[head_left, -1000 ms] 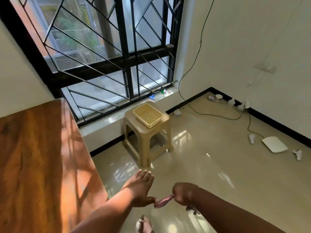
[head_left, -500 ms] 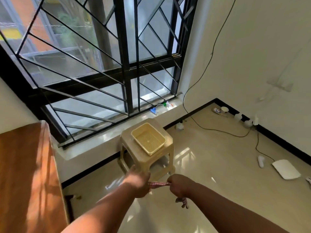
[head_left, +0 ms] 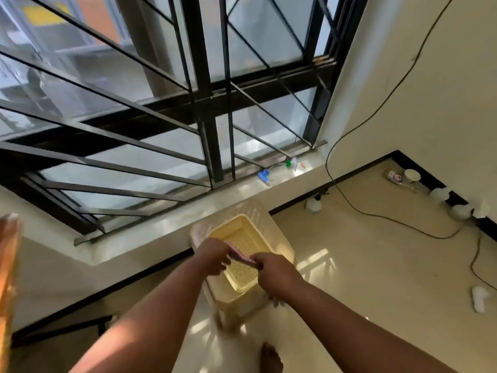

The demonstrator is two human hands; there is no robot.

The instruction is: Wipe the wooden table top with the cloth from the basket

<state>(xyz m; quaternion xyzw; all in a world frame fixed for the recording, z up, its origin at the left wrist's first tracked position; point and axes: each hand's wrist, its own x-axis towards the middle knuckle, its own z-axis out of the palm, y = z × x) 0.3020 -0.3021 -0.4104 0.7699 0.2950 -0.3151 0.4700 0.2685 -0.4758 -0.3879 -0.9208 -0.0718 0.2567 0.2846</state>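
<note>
Both my hands hold a small pink-red cloth (head_left: 241,257), stretched between them just above the yellow plastic basket (head_left: 243,275). My left hand (head_left: 213,255) grips one end at the basket's left rim. My right hand (head_left: 274,271) grips the other end over the basket's right side, and a bit of cloth hangs below it. The basket sits on a beige plastic stool (head_left: 236,305). Only a sliver of the wooden table (head_left: 6,278) shows at the far left edge.
A barred window (head_left: 188,103) with a sill runs above the stool. A black cable (head_left: 376,214) trails across the tiled floor on the right, with small white items along the right wall. My foot (head_left: 270,359) stands just below the stool.
I have stepped toward the stool; it now lies directly under my hands. Both hands, still gripping the cloth, moved over the basket. The table has slid almost out of view at the left.
</note>
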